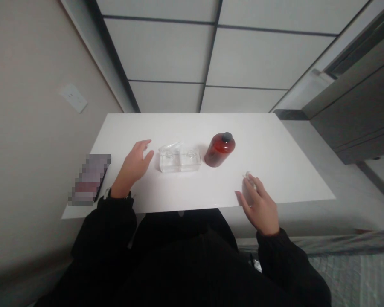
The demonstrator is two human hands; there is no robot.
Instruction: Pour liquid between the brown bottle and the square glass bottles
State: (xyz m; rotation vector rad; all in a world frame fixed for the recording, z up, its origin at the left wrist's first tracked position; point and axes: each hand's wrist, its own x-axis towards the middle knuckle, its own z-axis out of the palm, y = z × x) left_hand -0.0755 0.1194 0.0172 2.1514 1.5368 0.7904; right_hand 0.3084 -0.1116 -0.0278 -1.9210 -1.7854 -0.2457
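My left hand [135,163] is above the white table, fingers and thumb apart with nothing between them. Just right of it stands a clear plastic box [179,163] with a divider across its middle. A thin clear flap, perhaps its lid, slants up at the box's back left. Beside the box is a reddish-brown bottle [218,152] with a black cap. My right hand [260,205] lies low over the table's front right, thumb spread away from the fingers. A small clear object [249,175] shows at its fingertips, partly hidden by them; its kind cannot be made out.
The white table [275,145] has its front edge close to my body. A blurred-out flat item [89,179] lies at its left edge. A wall with a socket plate [73,97] rises at the left, and pale panels [166,51] stand behind the table.
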